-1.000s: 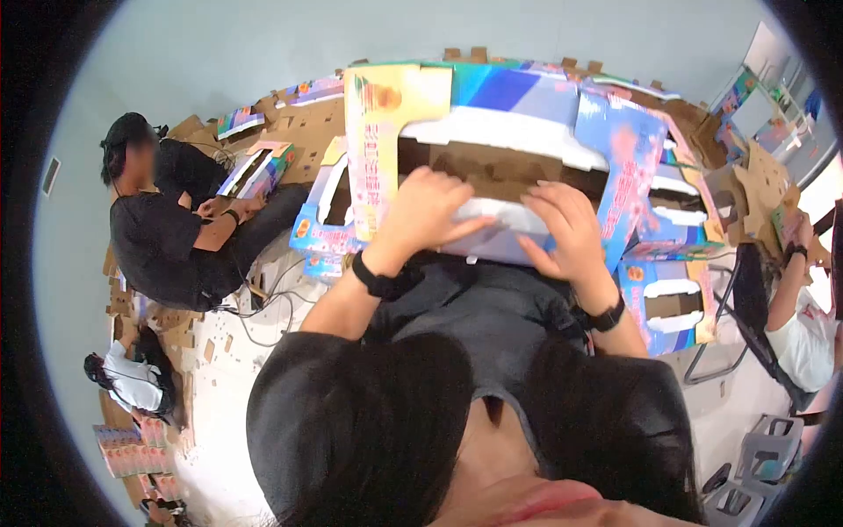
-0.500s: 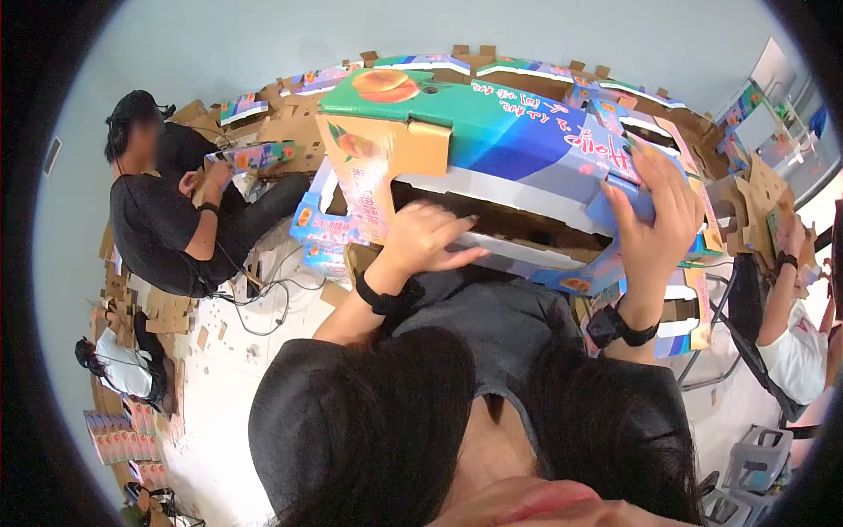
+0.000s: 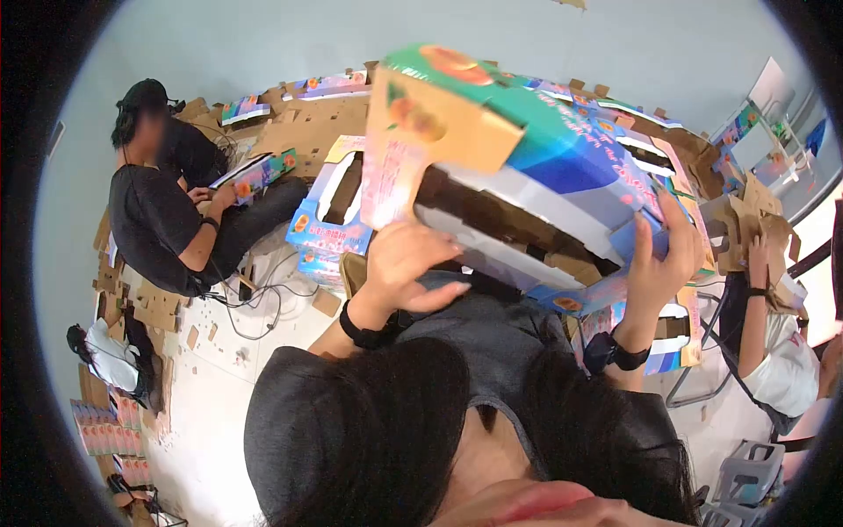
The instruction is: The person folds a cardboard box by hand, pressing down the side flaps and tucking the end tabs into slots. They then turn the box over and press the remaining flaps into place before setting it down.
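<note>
A printed cardboard carton (image 3: 562, 162) in green, blue and orange, with peach pictures, is tilted before me, its left end raised. Its long side gapes, showing brown board inside. My right hand (image 3: 669, 250) grips its right corner, thumb on the near face and fingers around the edge. At the carton's lower left corner is my left hand (image 3: 408, 268), thumb and fingers spread apart; the fingers touch or lie just in front of the lower edge. The carton's underside is hidden.
Stacked cartons (image 3: 329, 211) stand to the left, with another carton (image 3: 672, 334) at right. A seated co-worker (image 3: 162, 211) handles a carton at left; a person in white (image 3: 781, 351) works at right. Cables (image 3: 259, 307) and cardboard scraps lie on the floor. Grey plastic stools (image 3: 751, 470) stand lower right.
The carton's left end has swung up and to the right, tilting it further. My left hand has shifted slightly left and down, with its thumb spread from the fingers. My right hand keeps its grip.
</note>
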Demonstrator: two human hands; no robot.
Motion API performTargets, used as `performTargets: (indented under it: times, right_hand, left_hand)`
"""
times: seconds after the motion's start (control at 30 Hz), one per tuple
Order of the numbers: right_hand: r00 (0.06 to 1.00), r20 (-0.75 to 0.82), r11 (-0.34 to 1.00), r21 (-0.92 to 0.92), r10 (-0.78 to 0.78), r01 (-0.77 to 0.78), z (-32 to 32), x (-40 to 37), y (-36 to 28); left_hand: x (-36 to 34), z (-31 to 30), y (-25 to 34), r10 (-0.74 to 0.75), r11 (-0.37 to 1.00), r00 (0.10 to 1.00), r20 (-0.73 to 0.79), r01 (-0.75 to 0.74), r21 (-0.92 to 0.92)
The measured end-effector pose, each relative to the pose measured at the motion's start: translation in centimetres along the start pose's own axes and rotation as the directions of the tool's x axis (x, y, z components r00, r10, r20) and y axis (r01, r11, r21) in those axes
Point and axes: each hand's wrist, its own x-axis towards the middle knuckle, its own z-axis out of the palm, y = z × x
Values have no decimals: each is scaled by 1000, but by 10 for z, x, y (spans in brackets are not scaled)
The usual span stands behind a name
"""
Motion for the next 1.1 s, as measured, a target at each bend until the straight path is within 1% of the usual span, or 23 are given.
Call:
performTargets:
  times: [0.03, 0.07, 0.17, 0.2, 0.3, 0.33, 0.43, 0.47, 0.57, 0.6, 0.7, 0.73, 0.83, 0.87, 0.9, 0.97, 1.0, 1.1]
  right_hand:
    - [1000, -6, 1000, -3, 15, -15, 2, -1, 7]
    - [998, -52, 999, -28, -24, 23, 5, -3, 15]
    - [995, -99, 998, -40, 33, -37, 7, -12, 35]
    - [992, -118, 999, -27, 36, -39, 8, -17, 42]
    - [976, -160, 989, -5, 146, -149, 6, -35, 53]
    - [969, -144, 979, -9, 200, -203, 5, -40, 54]
    - [949, -182, 965, 1, 257, -261, 3, -52, 61]
    - [944, -179, 959, 8, 279, -282, 3, -56, 65]
    - [926, -197, 947, 74, 322, -313, 2, -61, 66]
    - [932, -177, 949, 37, 315, -313, 0, -63, 66]
    - [933, -175, 949, 40, 315, -313, 0, -66, 68]
    - [935, -171, 950, 41, 311, -309, 0, -67, 68]
    - [943, -172, 958, 67, 285, -278, 0, -64, 61]
    - [947, -180, 963, 95, 266, -252, -1, -62, 57]
    - [951, -188, 966, 122, 246, -226, -2, -62, 54]
    - [974, -146, 974, 171, 173, -148, -5, -63, 59]
    - [983, -127, 975, 196, 134, -108, -8, -61, 57]
    - [991, 134, 994, 102, 29, -43, -25, -41, 52]
  left_hand:
    - [-1, 1, -2, -21, 1000, 1000, -1, 21, 4]
    - [-2, 2, -3, -64, 998, 998, -13, 64, 5]
    - [-10, 8, -10, -124, 992, 992, -18, 124, -20]
    - [-9, 11, -10, -135, 991, 990, -46, 134, -26]
    - [-16, 15, -17, -263, 964, 963, -57, 259, -63]
    - [-17, 15, -19, -284, 958, 956, -73, 281, -53]
    - [-26, 23, -28, -424, 888, 905, -49, 404, -222]
    - [-31, 26, -29, -567, 741, 820, 76, 549, -386]
    - [-31, 31, -36, -547, 638, 782, 298, 620, -457]
    - [-35, 30, -42, -542, 606, 719, 436, 693, -390]
    - [-46, 41, -44, -537, 530, 667, 517, 743, -408]
    - [-49, 45, -47, -510, 481, 644, 570, 763, -432]
    - [-45, 54, -48, -474, 401, 605, 640, 795, -454]
    - [-43, 56, -46, -502, 421, 645, 577, 764, -488]
    - [-34, 53, -42, -508, 412, 567, 649, 821, -395]
    - [-14, 41, -34, -516, 395, 389, 763, 899, -191]
    - [-11, 38, -31, -493, 413, 386, 780, 893, -180]
    - [-11, 28, -21, -420, 476, 406, 812, 860, -183]
